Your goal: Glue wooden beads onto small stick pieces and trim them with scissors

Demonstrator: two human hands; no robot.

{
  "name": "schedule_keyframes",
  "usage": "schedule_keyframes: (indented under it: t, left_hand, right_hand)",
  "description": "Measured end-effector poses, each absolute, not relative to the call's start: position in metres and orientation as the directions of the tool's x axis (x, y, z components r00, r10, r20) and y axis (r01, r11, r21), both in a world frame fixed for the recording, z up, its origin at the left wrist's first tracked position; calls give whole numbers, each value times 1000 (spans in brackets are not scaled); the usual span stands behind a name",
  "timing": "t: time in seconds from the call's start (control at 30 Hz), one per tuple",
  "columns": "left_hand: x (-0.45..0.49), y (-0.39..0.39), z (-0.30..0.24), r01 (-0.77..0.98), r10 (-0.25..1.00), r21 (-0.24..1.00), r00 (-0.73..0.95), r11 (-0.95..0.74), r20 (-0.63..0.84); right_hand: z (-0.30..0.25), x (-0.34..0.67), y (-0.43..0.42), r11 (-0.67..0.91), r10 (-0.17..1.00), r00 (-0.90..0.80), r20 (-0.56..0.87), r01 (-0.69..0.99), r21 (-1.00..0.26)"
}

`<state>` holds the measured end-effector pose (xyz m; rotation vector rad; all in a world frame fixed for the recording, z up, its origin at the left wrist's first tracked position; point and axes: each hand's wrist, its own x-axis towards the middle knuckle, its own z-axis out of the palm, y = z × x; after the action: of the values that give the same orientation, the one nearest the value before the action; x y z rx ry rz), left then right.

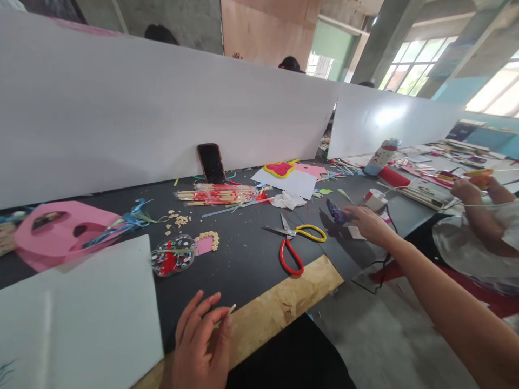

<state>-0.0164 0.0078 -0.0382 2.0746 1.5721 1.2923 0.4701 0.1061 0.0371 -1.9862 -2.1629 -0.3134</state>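
My left hand is near the table's front edge, pinching a short pale stick between thumb and index finger. My right hand reaches out to the right, its fingers closed around a dark blue glue gun. Between my hands lie scissors with one yellow and one red handle, blades apart. Ahead of my left hand is a pink piece edged with small beige bits. Beside it sits a clear pack of googly eyes, and more loose beige bits are scattered behind.
A phone leans on the white partition. Bundled sticks lie before it. A white board and pink cut-out sheet are at left. A white adapter and bottle stand right, near another person's hands.
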Motion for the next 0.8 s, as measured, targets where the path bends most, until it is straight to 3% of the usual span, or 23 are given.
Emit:
schedule_keyframes:
  t: [0.17,0.33,0.47,0.8]
  left_hand:
    - [-16,8,-40,657,862,636,45,-406,505]
    - [-14,9,-38,680,879,629,47,-376,475]
    - [-12,7,-32,675,881,645,15,-358,473]
    - [-7,6,-27,668,862,641,1,-378,507]
  right_hand:
    - [41,471,87,84,963,-91,254,996,40]
    - [53,402,90,94,947,-100,305,995,36]
    - [37,320,92,184,966,-182,183,983,2]
    - [40,280,93,71,996,-67,53,993,-89]
